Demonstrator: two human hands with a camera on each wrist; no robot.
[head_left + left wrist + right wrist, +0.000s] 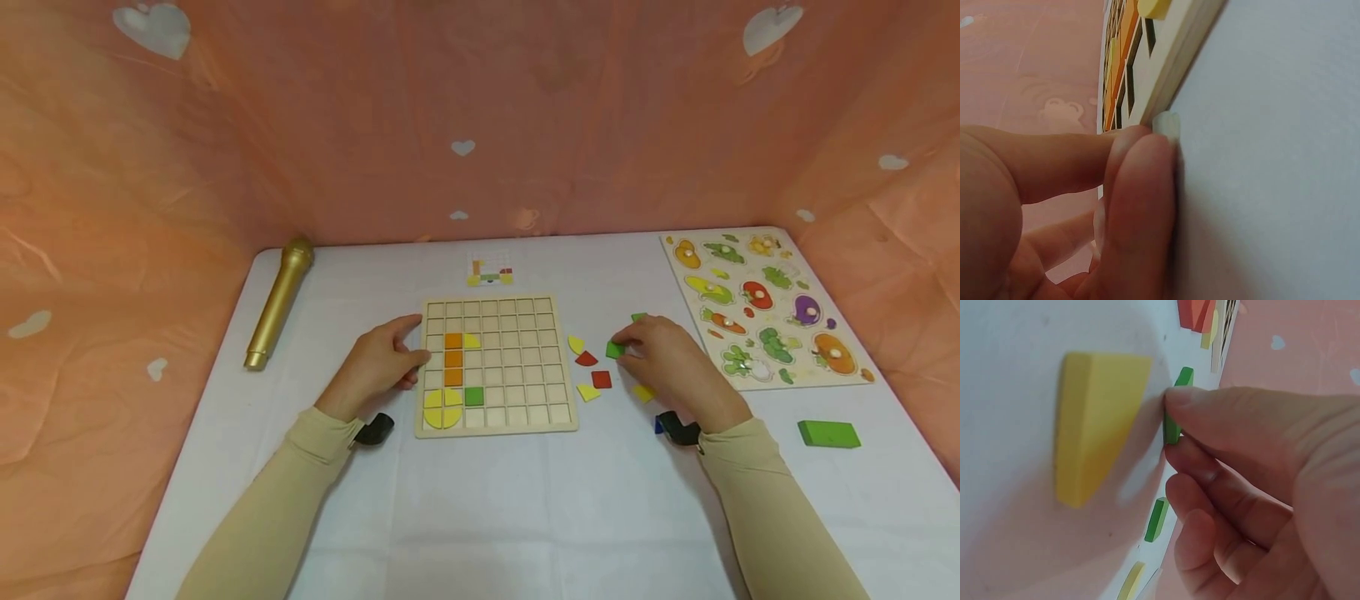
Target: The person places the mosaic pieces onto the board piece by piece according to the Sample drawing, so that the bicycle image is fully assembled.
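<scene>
A wooden grid board (491, 367) lies on the table with orange, yellow and green tiles in its left part. My left hand (378, 362) is at the board's left edge, where the thumb and index finger touch the rim; in the left wrist view the fingertips (1141, 175) are low by the tabletop. To the right of the board, my right hand (671, 362) pinches a green square tile (1179, 409) between thumb and fingers. Around that hand lie red tiles (602, 380), yellow tiles (588, 392) and another green tile (1156, 520).
Behind the board is a small pattern card (490, 268). A gold microphone (277, 308) lies at the left. On the right are a vegetable puzzle board (765, 308) and a green block (828, 433). An orange cloth (480, 100) hangs at the back and sides.
</scene>
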